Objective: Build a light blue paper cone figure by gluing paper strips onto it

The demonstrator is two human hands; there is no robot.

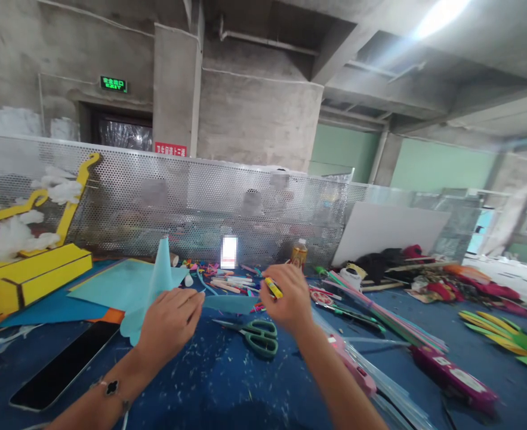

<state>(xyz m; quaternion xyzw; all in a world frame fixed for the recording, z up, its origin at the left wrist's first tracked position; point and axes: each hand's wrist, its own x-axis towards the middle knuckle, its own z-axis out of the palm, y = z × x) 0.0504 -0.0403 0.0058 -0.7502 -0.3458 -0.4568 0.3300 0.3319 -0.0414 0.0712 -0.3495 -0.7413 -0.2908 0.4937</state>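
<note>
A blue paper strip [231,304] stretches between my two hands above the table. The fingers of my left hand [173,316] are closed at its left end. At the other end is my right hand [287,297], also closed, with a small yellow tube [273,288] with dark markings held between its fingers. Green-handled scissors [259,337] lie on the blue table just below the strip, blades pointing left. Left of my left hand stands a light-blue paper cone [162,269] with a scalloped base, partly hidden by that hand.
Light-blue paper sheets [111,285], a black phone [66,367] and a yellow box-like model [34,275] lie left. Pens [231,282] and a lit screen [229,251] are ahead. Rightward are a bottle [299,252], pink glue gun [353,364], purple tool [453,376] and clear sticks [379,370].
</note>
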